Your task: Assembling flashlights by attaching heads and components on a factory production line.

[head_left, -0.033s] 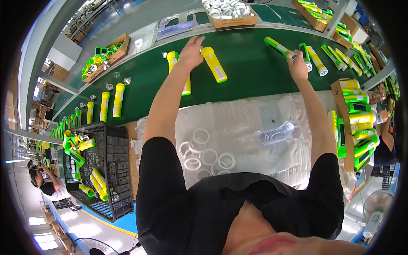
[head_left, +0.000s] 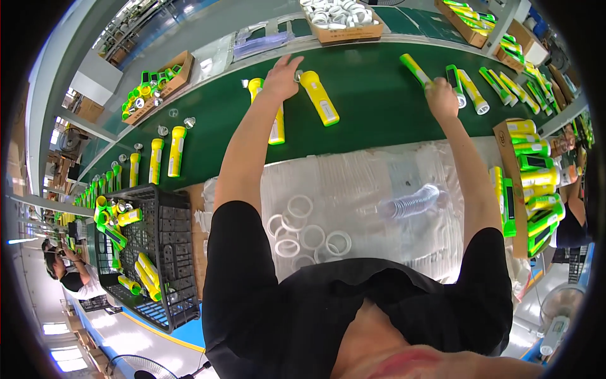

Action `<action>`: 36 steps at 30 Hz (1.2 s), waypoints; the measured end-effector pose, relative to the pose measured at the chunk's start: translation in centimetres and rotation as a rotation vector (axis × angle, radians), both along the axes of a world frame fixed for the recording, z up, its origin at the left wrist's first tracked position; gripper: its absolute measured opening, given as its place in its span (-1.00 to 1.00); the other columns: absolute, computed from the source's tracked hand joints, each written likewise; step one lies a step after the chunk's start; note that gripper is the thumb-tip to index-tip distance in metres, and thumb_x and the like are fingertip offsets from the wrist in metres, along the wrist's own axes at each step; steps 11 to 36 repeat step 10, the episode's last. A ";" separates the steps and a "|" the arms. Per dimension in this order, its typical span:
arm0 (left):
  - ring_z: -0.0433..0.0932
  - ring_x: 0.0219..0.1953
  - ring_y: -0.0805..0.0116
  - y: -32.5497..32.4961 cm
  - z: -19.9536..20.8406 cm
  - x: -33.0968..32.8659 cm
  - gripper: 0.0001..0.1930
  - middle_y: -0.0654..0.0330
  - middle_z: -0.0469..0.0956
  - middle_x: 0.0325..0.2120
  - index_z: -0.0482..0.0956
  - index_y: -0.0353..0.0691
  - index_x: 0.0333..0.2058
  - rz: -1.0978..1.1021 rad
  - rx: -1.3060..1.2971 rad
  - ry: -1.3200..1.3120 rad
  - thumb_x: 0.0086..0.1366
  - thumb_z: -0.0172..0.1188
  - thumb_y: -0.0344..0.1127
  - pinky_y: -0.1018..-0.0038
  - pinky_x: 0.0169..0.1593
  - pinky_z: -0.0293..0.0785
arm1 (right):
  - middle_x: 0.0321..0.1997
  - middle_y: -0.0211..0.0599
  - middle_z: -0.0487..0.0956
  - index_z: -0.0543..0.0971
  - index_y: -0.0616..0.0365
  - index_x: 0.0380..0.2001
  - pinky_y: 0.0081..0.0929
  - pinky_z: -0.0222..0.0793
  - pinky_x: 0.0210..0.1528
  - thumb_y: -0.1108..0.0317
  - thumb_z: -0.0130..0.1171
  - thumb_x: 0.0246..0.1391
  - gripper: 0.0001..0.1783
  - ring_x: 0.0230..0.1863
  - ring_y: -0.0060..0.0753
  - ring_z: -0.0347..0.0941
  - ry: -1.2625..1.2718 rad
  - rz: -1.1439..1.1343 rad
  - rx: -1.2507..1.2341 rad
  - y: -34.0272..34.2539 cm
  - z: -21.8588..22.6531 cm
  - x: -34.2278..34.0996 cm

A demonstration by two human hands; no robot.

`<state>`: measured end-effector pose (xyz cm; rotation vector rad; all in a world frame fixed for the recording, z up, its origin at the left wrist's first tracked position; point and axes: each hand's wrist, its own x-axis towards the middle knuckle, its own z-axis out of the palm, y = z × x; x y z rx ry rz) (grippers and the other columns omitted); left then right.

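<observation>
My left hand [head_left: 282,79] is over the green belt, fingers stretched out and apart. It is beside a small shiny reflector cup [head_left: 298,76] at the wide end of a yellow flashlight [head_left: 320,101]; whether it touches the cup is hard to tell. Another yellow flashlight [head_left: 277,129] is partly hidden beneath this hand and wrist. At the right, the fingers of my right hand [head_left: 441,98] are closed around the near end of a green-and-yellow flashlight [head_left: 413,68], whose other end points away to the left. Two more flashlights, one green [head_left: 453,79] and one yellow [head_left: 473,91], lie just right of that hand.
White rings [head_left: 312,237] and a stack of clear rings [head_left: 410,202] lie on the plastic-covered near table. A black crate [head_left: 177,252] stands left, a carton of flashlights [head_left: 508,151] right. Beyond the belt is a box of white rings [head_left: 350,35]. Flashlights line the belt at left.
The flashlight in my right hand has swung slightly to the right and points more directly away. My right hand has turned a little with it. My left hand has barely shifted.
</observation>
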<state>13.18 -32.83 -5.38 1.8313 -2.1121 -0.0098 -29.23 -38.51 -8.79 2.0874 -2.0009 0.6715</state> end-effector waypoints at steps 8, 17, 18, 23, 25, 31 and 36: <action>0.26 0.28 0.20 -5.8 -3.5 3.1 -0.62 0.21 0.30 0.23 0.58 0.02 -0.09 -0.121 0.288 0.037 0.07 0.17 -0.46 0.33 0.25 0.30 | 0.25 -0.01 0.35 0.27 0.09 0.26 -0.26 0.33 0.22 -0.19 0.40 -0.24 0.03 0.30 -0.16 0.28 -0.151 0.503 0.619 4.1 3.6 25.6; 0.30 0.24 0.24 -5.6 -3.7 3.0 -0.72 0.21 0.35 0.19 0.59 -0.21 -0.20 -0.086 0.184 -0.053 0.06 0.23 -0.36 0.38 0.23 0.31 | 0.29 0.01 0.31 0.09 0.06 0.36 -0.31 0.31 0.25 -0.16 0.37 -0.16 0.11 0.32 -0.17 0.26 -0.237 0.440 0.755 2.8 3.5 26.6; 0.30 0.24 0.24 -5.6 -3.7 3.0 -0.72 0.21 0.35 0.19 0.59 -0.21 -0.20 -0.086 0.184 -0.053 0.06 0.23 -0.36 0.38 0.23 0.31 | 0.29 0.01 0.31 0.09 0.06 0.36 -0.31 0.31 0.25 -0.16 0.37 -0.16 0.11 0.32 -0.17 0.26 -0.237 0.440 0.755 2.8 3.5 26.6; 0.30 0.24 0.24 -5.6 -3.7 3.0 -0.72 0.21 0.35 0.19 0.59 -0.21 -0.20 -0.086 0.184 -0.053 0.06 0.23 -0.36 0.38 0.23 0.31 | 0.29 0.01 0.31 0.09 0.06 0.36 -0.31 0.31 0.25 -0.16 0.37 -0.16 0.11 0.32 -0.17 0.26 -0.237 0.440 0.755 2.8 3.5 26.6; 0.30 0.24 0.24 -5.6 -3.7 3.0 -0.72 0.21 0.35 0.19 0.59 -0.21 -0.20 -0.086 0.184 -0.053 0.06 0.23 -0.36 0.38 0.23 0.31 | 0.29 0.01 0.31 0.09 0.06 0.36 -0.31 0.31 0.25 -0.16 0.37 -0.16 0.11 0.32 -0.17 0.26 -0.237 0.440 0.755 2.8 3.5 26.6; 0.30 0.24 0.24 -5.6 -3.7 3.0 -0.72 0.21 0.35 0.19 0.59 -0.21 -0.20 -0.086 0.184 -0.053 0.06 0.23 -0.36 0.38 0.23 0.31 | 0.29 0.01 0.31 0.09 0.06 0.36 -0.31 0.31 0.25 -0.16 0.37 -0.16 0.11 0.32 -0.17 0.26 -0.237 0.440 0.755 2.8 3.5 26.6; 0.30 0.24 0.24 -5.6 -3.7 3.0 -0.72 0.21 0.35 0.19 0.59 -0.21 -0.20 -0.086 0.184 -0.053 0.06 0.23 -0.36 0.38 0.23 0.31 | 0.29 0.01 0.31 0.09 0.06 0.36 -0.31 0.31 0.25 -0.16 0.37 -0.16 0.11 0.32 -0.17 0.26 -0.237 0.440 0.755 2.8 3.5 26.6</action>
